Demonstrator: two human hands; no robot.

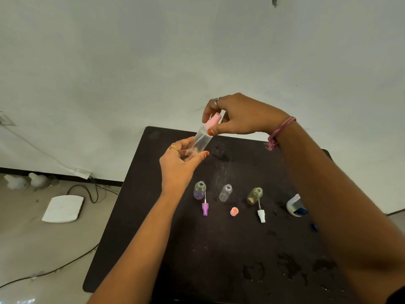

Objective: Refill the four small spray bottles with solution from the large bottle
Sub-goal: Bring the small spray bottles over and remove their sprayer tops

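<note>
Above the dark bench [153, 216], the left hand [179, 165] loosely cups a clear spray bottle [202, 140] while the right hand [238, 116] pinches its pink sprayer [213, 121]; tilted, it could slip or spill onto three uncapped bottles [225, 193] below

I think I am looking into a plain room in a home or a small office, but I cannot tell which. There is a bare white wall [131, 62] with a small mark near the top, a dark strip along its foot, a pale floor [32, 238] with black cords [92, 194] on it and a flat white pad [63, 208]. A small dark table [175, 260] with wet spots stands by the wall.
</note>
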